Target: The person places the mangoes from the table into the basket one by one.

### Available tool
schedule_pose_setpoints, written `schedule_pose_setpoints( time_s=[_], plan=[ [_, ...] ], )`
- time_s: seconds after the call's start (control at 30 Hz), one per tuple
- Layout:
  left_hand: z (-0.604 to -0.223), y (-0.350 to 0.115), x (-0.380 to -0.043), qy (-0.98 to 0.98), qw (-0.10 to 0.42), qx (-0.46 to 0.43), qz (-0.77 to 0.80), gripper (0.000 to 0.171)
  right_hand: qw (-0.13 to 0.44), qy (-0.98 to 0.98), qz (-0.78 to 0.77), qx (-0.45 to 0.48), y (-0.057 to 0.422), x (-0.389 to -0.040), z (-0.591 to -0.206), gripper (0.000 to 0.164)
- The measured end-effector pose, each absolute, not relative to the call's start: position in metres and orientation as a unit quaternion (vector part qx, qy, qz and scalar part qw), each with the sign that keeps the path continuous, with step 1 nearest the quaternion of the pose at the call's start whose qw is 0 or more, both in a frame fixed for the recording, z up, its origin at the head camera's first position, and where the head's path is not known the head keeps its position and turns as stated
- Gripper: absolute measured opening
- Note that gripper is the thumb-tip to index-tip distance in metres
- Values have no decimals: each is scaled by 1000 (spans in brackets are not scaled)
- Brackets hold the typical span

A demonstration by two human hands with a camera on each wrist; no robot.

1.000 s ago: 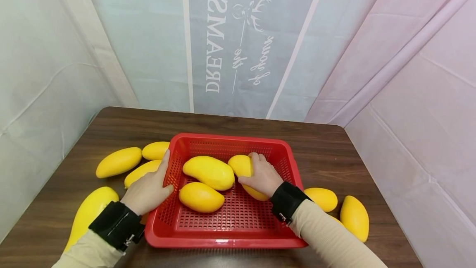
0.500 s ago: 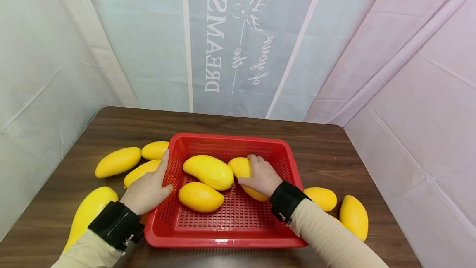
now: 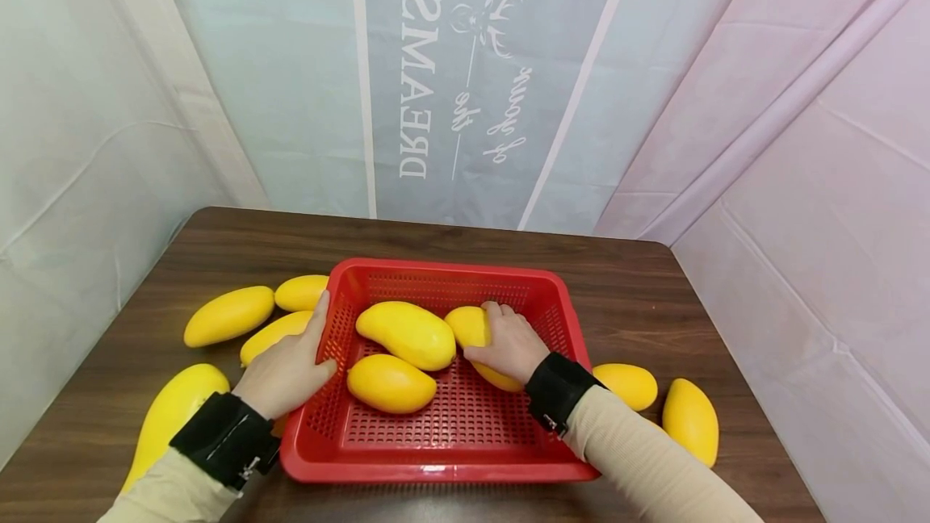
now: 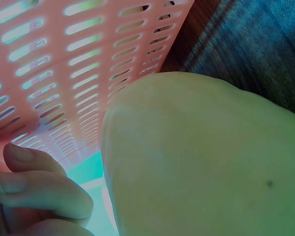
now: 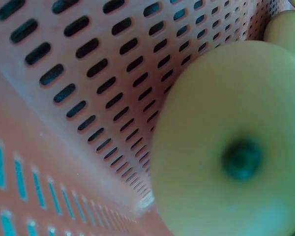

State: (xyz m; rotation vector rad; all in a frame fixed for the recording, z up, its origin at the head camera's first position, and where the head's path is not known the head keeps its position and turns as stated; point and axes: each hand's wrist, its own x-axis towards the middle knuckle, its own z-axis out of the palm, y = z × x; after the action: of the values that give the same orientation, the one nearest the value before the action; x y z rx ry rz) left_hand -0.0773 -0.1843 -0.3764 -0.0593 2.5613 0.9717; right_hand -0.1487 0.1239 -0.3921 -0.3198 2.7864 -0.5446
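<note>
A red plastic basket [image 3: 392, 472] with slotted walls stands in the middle of the table. My right hand [image 3: 514, 345] grips a yellow mango [image 3: 467, 324] inside it, thumb on the left and fingers over the top. That mango's stem end fills much of the right wrist view. Left of it in the basket lie a large mango [image 3: 407, 335] and a shorter mango [image 3: 391, 384]. My left hand [image 3: 285, 370] holds the basket's left rim, thumb inside and the other fingers [image 4: 44, 189] bent outside. Close beside them a mango [image 4: 201, 157] looms large in the left wrist view.
Left of the basket, several mangoes lie on the dark wooden table [image 3: 240, 240], among them one mango [image 3: 229, 315] near the back and a long mango [image 3: 170, 418] partly behind my left wrist. More mangoes, including one mango [image 3: 690, 422], sit at the right beside my forearm.
The right hand and the mango under it have shifted very slightly toward the front of the basket. The left hand keeps its place on the rim.
</note>
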Motion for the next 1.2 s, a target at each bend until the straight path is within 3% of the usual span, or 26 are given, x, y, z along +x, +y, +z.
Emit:
schedule_pose_setpoints(
  time_s=[1.2],
  plan=[
    [-375, -183, -76, 909, 196, -27, 367, 101, 130, 962, -212, -114, 128, -148, -375, 76]
  ],
)
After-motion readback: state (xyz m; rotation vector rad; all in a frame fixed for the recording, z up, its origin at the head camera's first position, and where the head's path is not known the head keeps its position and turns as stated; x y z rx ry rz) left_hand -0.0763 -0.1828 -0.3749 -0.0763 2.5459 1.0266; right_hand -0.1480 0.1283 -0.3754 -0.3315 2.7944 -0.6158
